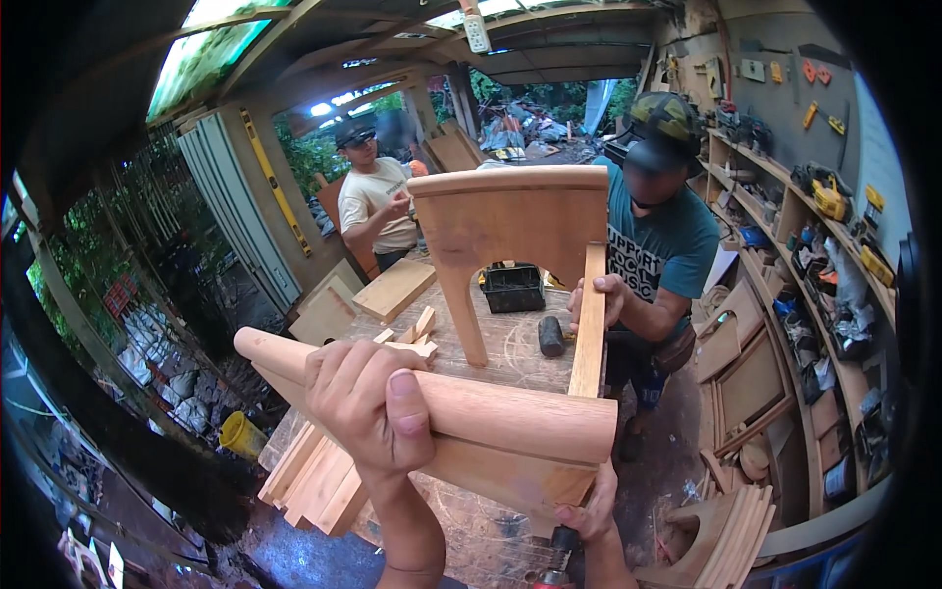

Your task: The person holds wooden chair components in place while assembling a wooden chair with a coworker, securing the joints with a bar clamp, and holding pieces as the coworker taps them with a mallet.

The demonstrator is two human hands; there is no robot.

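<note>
My left hand [368,407] is wrapped over the thick rounded top edge of the near wooden end panel [520,422]. My right hand [594,510] grips the same panel low at its right end; some of its fingers are hidden. From that end a narrow wooden rail [589,329] runs away to the far wooden end panel [520,221], which has an arched cutout and stands upright on the workbench [496,393]. A co-worker's hand [613,299] holds the rail. Below my right hand, a red and black power tool [554,569] shows partly.
A black mallet head [551,337] and a black plastic bin [513,288] sit between the panels. Boards [319,481] and wood offcuts [412,334] lie at the left. Another person [378,201] stands behind. Shelves [785,187] and stacked wooden pieces [721,535] line the right.
</note>
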